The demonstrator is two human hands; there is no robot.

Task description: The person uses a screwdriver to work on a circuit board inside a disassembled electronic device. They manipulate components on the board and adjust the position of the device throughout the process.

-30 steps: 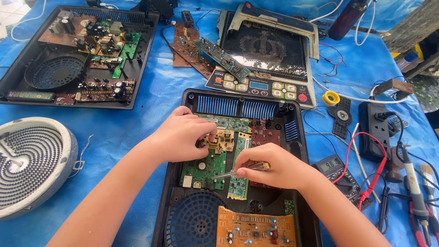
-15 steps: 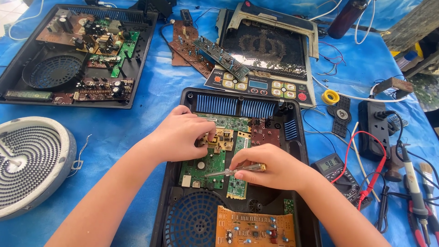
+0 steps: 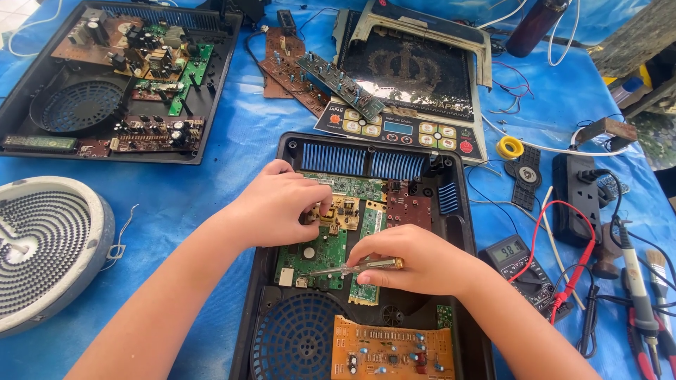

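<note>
Leaning over the opened black appliance casing [image 3: 282, 295] on the blue table cover [image 3: 232, 162], the person has both hands down among the electronics. The left hand [image 3: 278, 204] lies curled over the upper part of the green circuit board [image 3: 313, 257], its fingertips pressed onto the small yellowish component block [image 3: 345, 211] as if steadying it. The right hand [image 3: 415, 260] is closed around a slim screwdriver [image 3: 352, 267], pinching it between thumb and fingers, with the shaft running leftward and its tip resting low on the green board near the lower edge. An orange board [image 3: 391, 348] sits loose at the bottom of the casing beside the round fan grille [image 3: 296, 345]. To the right lie a digital multimeter [image 3: 514, 257] with red leads, and a soldering iron [image 3: 634, 281]; a grey coil disc [image 3: 42, 246] rests well off to the left. By my reckoning the step in hand is working a fastener or probing a point on the green board while the other hand holds things still. The next move calls for keeping the tip seated squarely and the board from shifting, since a slip could scrape the neighbouring parts.
</note>
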